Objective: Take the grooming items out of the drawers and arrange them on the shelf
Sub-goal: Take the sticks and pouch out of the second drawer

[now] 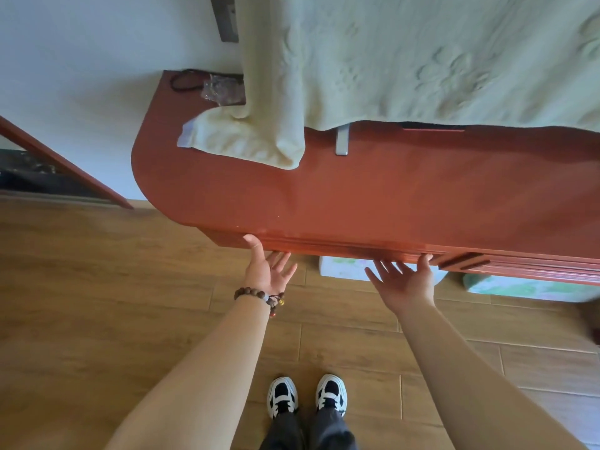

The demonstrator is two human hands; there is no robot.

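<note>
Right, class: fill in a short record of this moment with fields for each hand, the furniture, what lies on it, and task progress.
left hand: open, palm up, thumb on the front edge of the red-brown dresser top
right hand: open, palm up, thumb at the same edge
on top: pale green towel, black cord, clear plastic bag
floor: wood planks
progress: no drawer open, no grooming item in view
</note>
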